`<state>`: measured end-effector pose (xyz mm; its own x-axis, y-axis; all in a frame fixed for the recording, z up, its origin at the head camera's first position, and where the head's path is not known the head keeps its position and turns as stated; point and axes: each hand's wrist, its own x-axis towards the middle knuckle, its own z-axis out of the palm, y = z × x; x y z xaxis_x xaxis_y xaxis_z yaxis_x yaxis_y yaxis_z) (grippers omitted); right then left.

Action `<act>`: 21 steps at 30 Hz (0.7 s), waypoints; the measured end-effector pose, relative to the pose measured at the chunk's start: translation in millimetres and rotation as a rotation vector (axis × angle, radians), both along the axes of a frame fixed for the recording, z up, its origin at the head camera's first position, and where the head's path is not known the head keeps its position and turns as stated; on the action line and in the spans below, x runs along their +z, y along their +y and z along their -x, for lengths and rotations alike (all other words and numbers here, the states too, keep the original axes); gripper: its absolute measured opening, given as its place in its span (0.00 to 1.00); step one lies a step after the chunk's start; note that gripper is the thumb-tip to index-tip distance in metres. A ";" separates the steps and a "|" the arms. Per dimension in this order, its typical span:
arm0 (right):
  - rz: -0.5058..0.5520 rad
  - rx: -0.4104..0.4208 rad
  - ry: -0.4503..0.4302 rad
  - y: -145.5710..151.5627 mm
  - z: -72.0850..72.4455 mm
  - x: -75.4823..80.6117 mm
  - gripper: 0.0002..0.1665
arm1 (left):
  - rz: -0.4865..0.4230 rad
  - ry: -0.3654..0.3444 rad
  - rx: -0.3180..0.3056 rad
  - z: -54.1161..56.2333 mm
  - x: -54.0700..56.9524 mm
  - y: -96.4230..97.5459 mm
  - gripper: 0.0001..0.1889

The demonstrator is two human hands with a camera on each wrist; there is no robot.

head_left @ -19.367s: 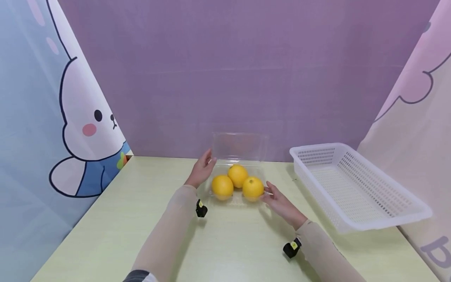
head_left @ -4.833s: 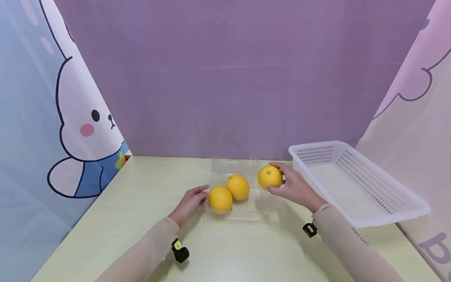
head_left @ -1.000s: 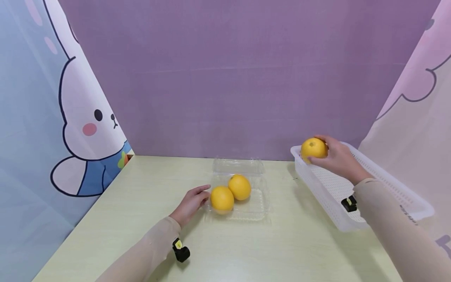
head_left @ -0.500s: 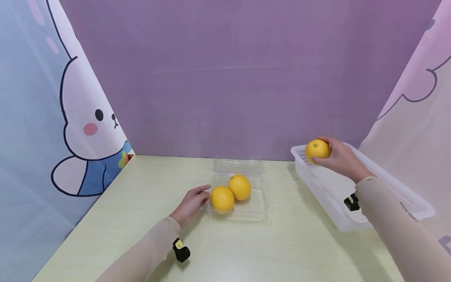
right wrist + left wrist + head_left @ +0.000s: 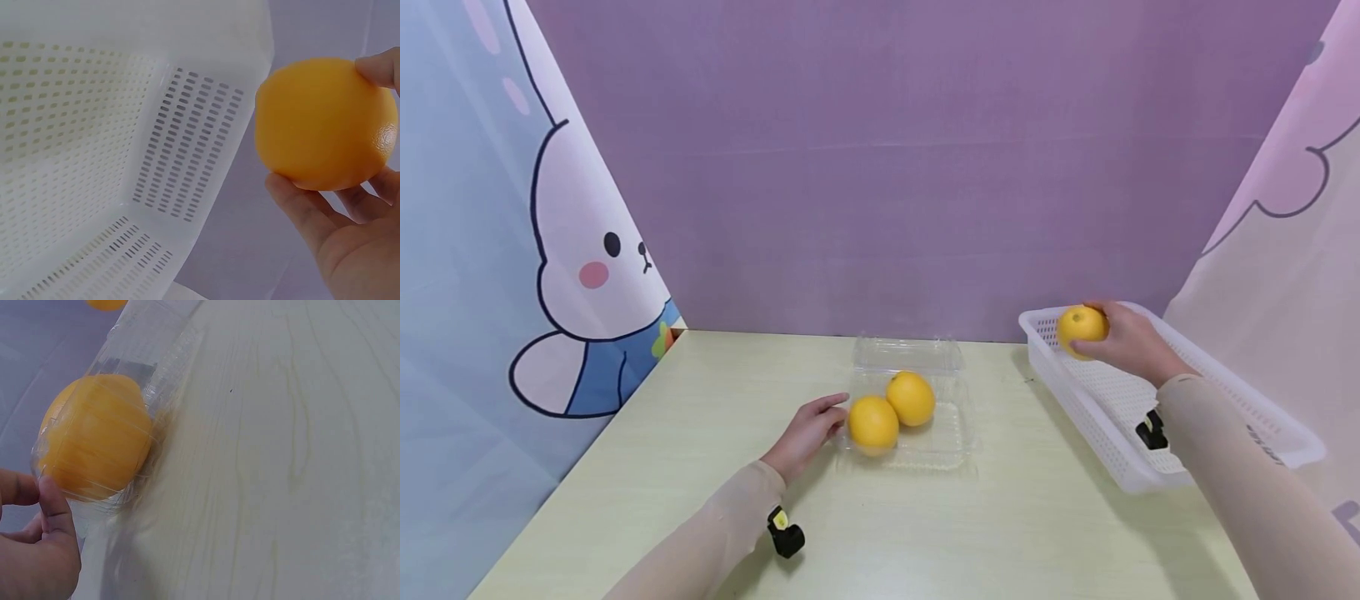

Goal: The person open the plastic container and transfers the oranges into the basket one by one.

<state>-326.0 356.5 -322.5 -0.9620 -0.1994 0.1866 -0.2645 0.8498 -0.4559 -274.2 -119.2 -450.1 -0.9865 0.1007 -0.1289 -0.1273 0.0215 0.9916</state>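
My right hand (image 5: 1131, 340) grips an orange (image 5: 1082, 332) over the far left part of a white perforated basket (image 5: 1078, 400). In the right wrist view, thumb and fingers curl round that orange (image 5: 325, 125), near the basket's end wall (image 5: 187, 144). Two more oranges, a front one (image 5: 872, 425) and a back one (image 5: 911, 398), sit touching in the left part of a clear plastic clamshell box (image 5: 951, 429), its lid (image 5: 907, 354) folded back. At the box's left edge is my left hand (image 5: 805, 437); the left wrist view shows its thumb (image 5: 55, 503) and a finger pinching the clear rim.
The basket stands at the right of the pale wooden table (image 5: 880, 533). A purple cloth (image 5: 880, 167) hangs along the back, with printed cloths at both sides. Bare tabletop separates the box from the basket.
Three oranges were in the box at first; my right hand has carried one right to the basket. Over the last second it sinks slightly and shifts right. My left hand stays still.
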 end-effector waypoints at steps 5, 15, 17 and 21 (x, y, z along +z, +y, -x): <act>-0.021 -0.008 -0.028 6.0 4.4 -6.7 0.49 | -0.010 0.000 0.001 0.1 1.0 1.3 0.23; -0.035 -0.020 -0.058 18.7 11.9 -19.3 0.49 | -0.009 -0.008 0.008 1.6 -0.1 2.2 0.23; -0.035 -0.018 -0.061 21.3 13.8 -22.5 0.49 | -0.006 -0.009 0.006 1.6 0.1 2.3 0.23; -0.031 -0.017 -0.058 24.6 16.6 -28.8 0.46 | -0.001 -0.010 0.000 1.2 0.3 2.3 0.23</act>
